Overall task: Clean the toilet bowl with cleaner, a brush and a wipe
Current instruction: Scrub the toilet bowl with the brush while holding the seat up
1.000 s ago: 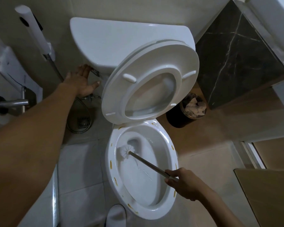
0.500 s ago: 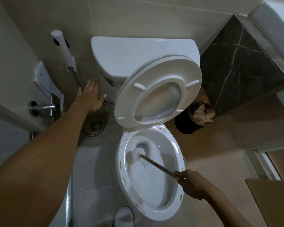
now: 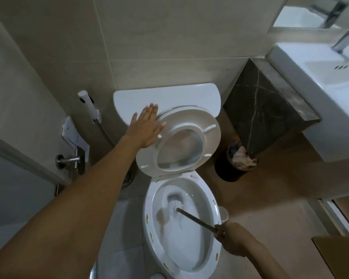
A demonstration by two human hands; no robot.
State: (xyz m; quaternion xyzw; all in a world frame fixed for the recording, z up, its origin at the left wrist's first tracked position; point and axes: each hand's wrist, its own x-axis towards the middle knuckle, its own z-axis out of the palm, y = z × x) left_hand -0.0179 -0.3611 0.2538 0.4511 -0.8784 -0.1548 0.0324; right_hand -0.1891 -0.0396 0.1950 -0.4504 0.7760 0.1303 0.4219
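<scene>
Your right hand [image 3: 233, 239] grips the brush [image 3: 191, 215], which slants up and left into the bowl [image 3: 212, 248], its head by the drain, while your flat, spread left hand [image 3: 146, 127] is by the seat [image 3: 208, 125].

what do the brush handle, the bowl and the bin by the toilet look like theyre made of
Brush handle: thin, dull grey rod, probably metal. Toilet bowl: glossy white, with sharp reflections, likely glazed ceramic. Bin: dark matte body with a gold-toned rim; plastic or coated metal, hard to tell.
</scene>
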